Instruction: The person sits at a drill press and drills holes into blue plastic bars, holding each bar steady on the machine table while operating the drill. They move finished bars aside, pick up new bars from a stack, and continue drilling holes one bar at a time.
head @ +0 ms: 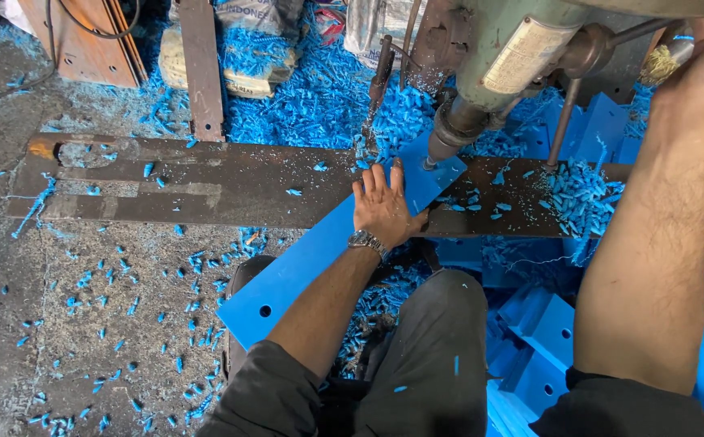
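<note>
Blue plastic strip [311, 259], long and flat, is laid with its long axis running from about 7 o'clock, near the person's knee, up to about 1 o'clock, where its far end is set under the drill bit [430, 162] of a grey-green drill press [513, 57]. A drilled hole is seen near its lower end. The left hand [382, 206] is pressed flat on the strip, fingers spread wide and pointing to 12 o'clock, just beside the bit at its 8 o'clock; a metal wristwatch [366, 240] is worn on that wrist. The right hand [703, 36] is raised at 2 o'clock, well apart from the strip, and is mostly cut off by the frame edge, so its grip cannot be told, though it is held at the press's lever. The left hand is thus much the nearer. The strip is carried by a dark steel plate surface [206, 182] lying from 9 to 3 o'clock. Blue shavings [303, 97] are heaped behind the press, and more blue pieces [546, 340] are stacked at 4 o'clock. Nothing is seen between hand and bit.
</note>
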